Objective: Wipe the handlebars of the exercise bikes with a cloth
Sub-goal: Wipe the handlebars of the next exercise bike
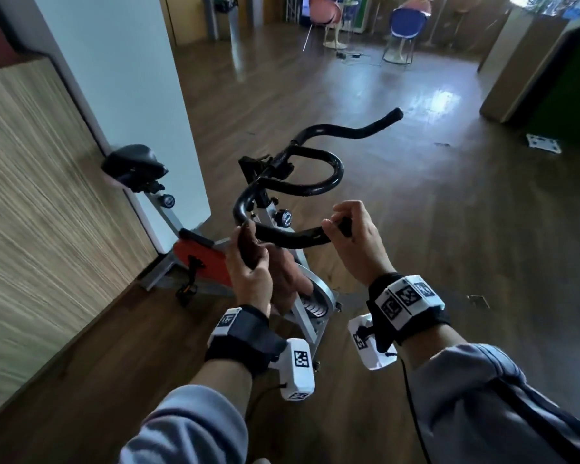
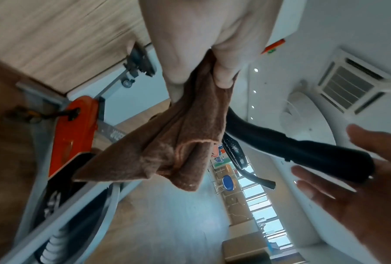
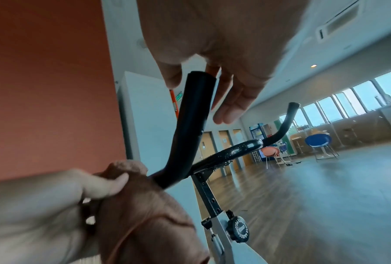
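The exercise bike's black handlebars (image 1: pixel 335 175) loop out in front of me, and one grip (image 1: pixel 292 237) points toward me. My left hand (image 1: pixel 240 262) grips a brown cloth (image 1: pixel 248 249) bunched against the bend of that grip. From below, the cloth (image 2: pixel 185 142) hangs in folds from the left hand (image 2: pixel 201 53), beside the bar (image 2: pixel 302 150). My right hand (image 1: pixel 340 219) is at the grip's free end. Its thumb and nearly straight fingers (image 3: pixel 230 107) flank the bar tip (image 3: pixel 201 76). I cannot tell whether they press on it.
The bike's black saddle (image 1: pixel 134 165) is at the left, by a white pillar (image 1: pixel 124 78) and a wood-panelled wall (image 1: pixel 31 212). A round adjusting knob (image 1: pixel 283 218) sits under the bars. Wooden floor spreads right toward a bathroom scale (image 1: pixel 544 143); chairs (image 1: pixel 407 21) stand far back.
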